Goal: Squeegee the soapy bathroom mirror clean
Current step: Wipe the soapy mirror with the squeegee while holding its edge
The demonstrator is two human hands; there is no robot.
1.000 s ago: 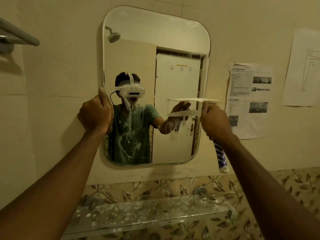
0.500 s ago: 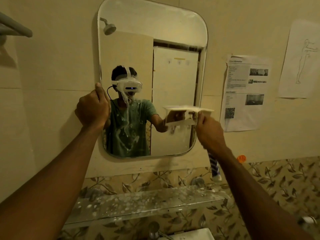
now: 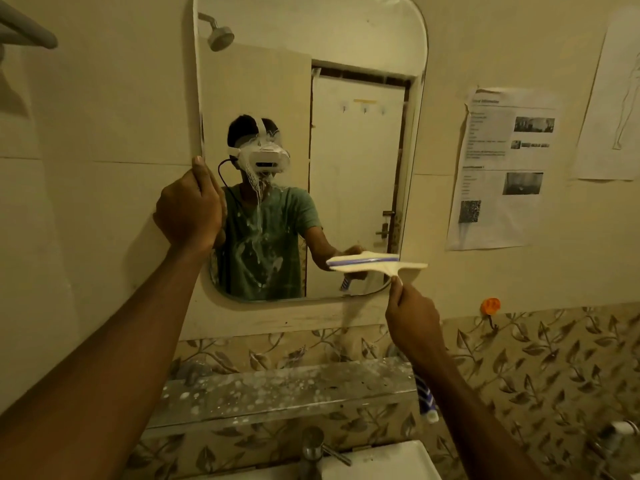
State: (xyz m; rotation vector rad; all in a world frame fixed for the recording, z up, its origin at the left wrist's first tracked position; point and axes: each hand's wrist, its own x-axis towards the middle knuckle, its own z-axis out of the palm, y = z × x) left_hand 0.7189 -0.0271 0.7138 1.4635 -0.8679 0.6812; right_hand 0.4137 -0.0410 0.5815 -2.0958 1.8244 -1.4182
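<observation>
Two hands apart: my left hand [image 3: 188, 211] still grips the left edge of the mirror [image 3: 346, 46], my right hand [image 3: 412, 320] clutches the squeegee [image 3: 377, 266], blade now dragged lower, near the bottom right corner.

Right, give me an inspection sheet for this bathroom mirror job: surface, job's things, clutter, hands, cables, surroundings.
Surface: mirror, soap streaks running down its left-centre; the right part looks clear.
Job's things: squeegee, blade level at the mirror's lower right corner, overhanging the right edge.
Clutter: glass shelf below the mirror, spattered with suds.
Hands: left hand grips the mirror's left edge; right hand grips the squeegee handle.
Cables: headset cable, seen only in the reflection.
Surroundings: printed sheets on the wall at right, orange hook, towel rail upper left, tap and basin below.
</observation>
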